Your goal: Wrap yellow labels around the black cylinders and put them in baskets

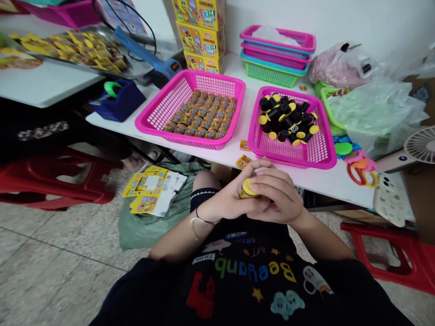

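A small cup with a yellow lid [248, 187] is held between my two hands, close to my body. My left hand [234, 194] wraps round its side, and my right hand [280, 192] curls over it with fingers closed. Past my hands, a pink basket [253, 142] holds several black pieces with yellow lids [288, 118]. In another pink basket [149, 113] to the left, several patterned cups [204, 115] stand in rows. Two small printed labels, one [244, 161] nearer my hands, lie at the table's front edge.
A blue tape dispenser [117, 102] and a blue tool [146, 54] lie left. Yellow boxes [202, 40] and stacked baskets [277, 59] stand behind. At right are plastic bags [377, 104], a phone [390, 199] and a fan [423, 145]. Red stools flank me below.
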A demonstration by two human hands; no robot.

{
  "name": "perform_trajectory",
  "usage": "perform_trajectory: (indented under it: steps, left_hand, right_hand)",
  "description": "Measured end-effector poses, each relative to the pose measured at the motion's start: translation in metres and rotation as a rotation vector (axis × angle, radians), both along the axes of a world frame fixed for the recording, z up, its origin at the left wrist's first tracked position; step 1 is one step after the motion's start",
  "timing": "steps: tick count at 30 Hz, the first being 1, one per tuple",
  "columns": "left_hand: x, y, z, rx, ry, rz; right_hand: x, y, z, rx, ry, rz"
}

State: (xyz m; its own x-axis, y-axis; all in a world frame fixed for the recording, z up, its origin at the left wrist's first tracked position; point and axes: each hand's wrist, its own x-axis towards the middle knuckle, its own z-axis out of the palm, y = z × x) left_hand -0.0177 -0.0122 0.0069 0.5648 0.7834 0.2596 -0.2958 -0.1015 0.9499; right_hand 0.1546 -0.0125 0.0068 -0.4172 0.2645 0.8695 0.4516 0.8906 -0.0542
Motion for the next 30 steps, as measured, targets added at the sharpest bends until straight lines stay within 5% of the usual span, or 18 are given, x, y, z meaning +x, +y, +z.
perform_trajectory:
  steps: [4, 9, 11, 17, 22, 24, 28, 30]
  left_hand:
    - [0.003, -0.001, 0.001, -0.052, -0.067, -0.093]
    - [0.009, -0.003, 0.0, 0.192, 0.162, 0.249]
    - [0.01, -0.002, -0.001, 0.223, 0.152, 0.277]
    - [-0.002, 0.006, -0.002, 0.116, 0.022, -0.246]
    - [-0.009, 0.016, -0.002, 0.085, 0.06, -0.37]
    - [-0.007, 0.016, -0.002, 0.111, 0.092, -0.237]
    - [-0.001, 0.007, 0.0, 0.202, 0.113, 0.302]
    - [-0.004, 0.006, 0.009, 0.262, 0.193, 0.418]
  right_hand:
    - [0.006, -0.004, 0.002, -0.061, -0.048, -0.003]
    - [0.008, 0.002, -0.006, 0.095, -0.102, -0.055]
    - [0.009, 0.005, -0.01, 0.151, -0.088, -0.038]
    - [0.015, 0.002, -0.011, 0.137, -0.127, 0.015]
    - [0.016, 0.0, -0.008, 0.098, -0.122, 0.072]
    - [0.016, 0.003, -0.007, 0.111, -0.099, 0.041]
    - [0.015, 0.009, -0.009, 0.092, -0.055, -0.108]
    - [0.018, 0.01, -0.011, 0.053, -0.06, -0.166]
